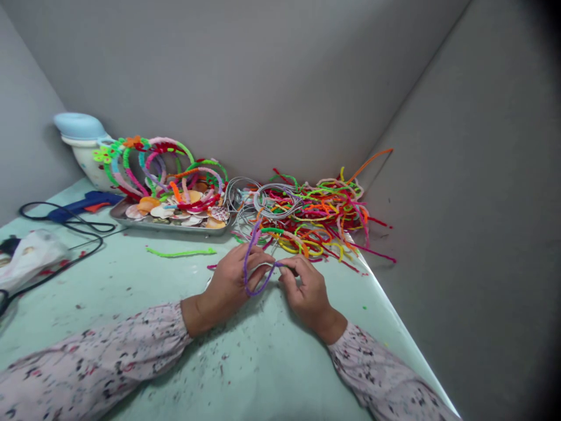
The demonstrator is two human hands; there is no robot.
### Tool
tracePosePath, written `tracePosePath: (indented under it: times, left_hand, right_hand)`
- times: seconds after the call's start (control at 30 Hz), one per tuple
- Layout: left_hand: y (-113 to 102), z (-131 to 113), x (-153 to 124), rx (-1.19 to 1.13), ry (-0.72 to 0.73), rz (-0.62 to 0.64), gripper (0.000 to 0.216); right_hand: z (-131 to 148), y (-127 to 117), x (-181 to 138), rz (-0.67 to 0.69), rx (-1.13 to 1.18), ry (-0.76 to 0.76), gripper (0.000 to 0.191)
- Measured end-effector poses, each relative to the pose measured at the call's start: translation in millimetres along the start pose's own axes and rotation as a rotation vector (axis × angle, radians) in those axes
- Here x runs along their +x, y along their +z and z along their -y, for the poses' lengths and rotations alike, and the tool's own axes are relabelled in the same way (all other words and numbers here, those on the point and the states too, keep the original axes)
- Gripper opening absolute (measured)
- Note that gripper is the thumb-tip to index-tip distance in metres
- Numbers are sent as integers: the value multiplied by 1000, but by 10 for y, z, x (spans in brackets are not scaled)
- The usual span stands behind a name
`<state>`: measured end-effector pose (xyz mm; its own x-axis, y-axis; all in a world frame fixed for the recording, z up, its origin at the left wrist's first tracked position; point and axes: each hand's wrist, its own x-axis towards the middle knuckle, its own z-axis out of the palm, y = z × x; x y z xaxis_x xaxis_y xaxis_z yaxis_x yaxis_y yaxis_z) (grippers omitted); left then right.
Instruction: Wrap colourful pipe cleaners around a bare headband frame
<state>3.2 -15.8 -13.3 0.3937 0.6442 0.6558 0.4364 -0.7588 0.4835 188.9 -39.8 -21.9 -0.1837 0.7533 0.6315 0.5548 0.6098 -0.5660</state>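
The left forearm angles in from the lower left, and the left hand (231,278) lies just above the table (263,380), back uppermost, fingers bent inward and nearly closed; what their tips have hold of is partly hidden, so I cannot tell; the right hand (307,289) meets it from the other side, wrist bent, thumb and forefinger pinched tight on one end of a fuzzy purple pipe cleaner (246,275), which bows in a loose loop across the left fingers, between the hands; both sleeves (131,345) are pale printed cloth, gathered at the cuff; at far left sits a crumpled white bundle (37,254), a smooth black cord (97,242) snaking beside it; next come a blue glue gun (81,203) and a rounded white container (90,159) with a pale blue lid; a shallow metal tray (175,229) carries flat, ridged shells (190,221) and upright fuzzy hoops (127,166), some topped with flower shapes; before it lies a straight, bright green pipe cleaner (182,253); shiny wire rings (276,202) overlap to its right, against a tangled heap of multicoloured pipe cleaners (337,204).
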Motion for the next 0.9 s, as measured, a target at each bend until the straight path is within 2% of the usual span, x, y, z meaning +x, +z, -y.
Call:
tracePosePath:
  times: [0.33, 0.77, 0.9]
  left_hand:
    - [13, -12, 24, -40, -33, 74, 15]
    - [22, -6, 5, -74, -54, 73, 19]
    - [27, -21, 0, -43, -89, 113, 19]
  right_hand:
    - [-12, 1, 4, 27, -17, -54, 17]
    - [-31, 10, -14, 65, -49, -63, 18]
    - [-29, 8, -12, 69, -57, -68, 19]
